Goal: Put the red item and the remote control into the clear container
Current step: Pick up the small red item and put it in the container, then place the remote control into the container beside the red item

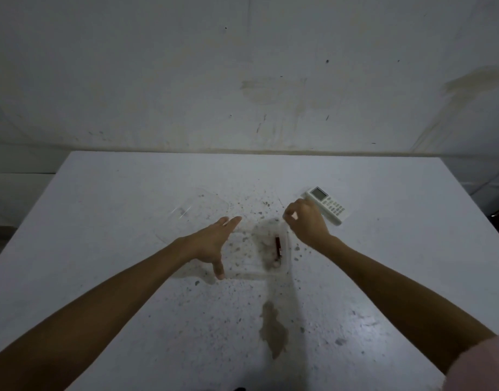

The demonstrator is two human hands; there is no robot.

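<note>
The clear container (271,273) sits mid-table, and the dark red item (277,246) lies inside it near its right wall. The white remote control (328,206) rests flat on the table behind and to the right of the container, its display facing up. My right hand (307,221) is at the remote's near-left edge with curled fingers over it; the grip itself is hidden. My left hand (211,241) is spread open at the container's left end, thumb pointing toward me, and holds nothing.
A clear lid (194,213) lies flat on the table behind and to the left of the container. The white table (398,263) is speckled, with a brown stain (273,328) near me. A stained wall stands right behind the table's far edge.
</note>
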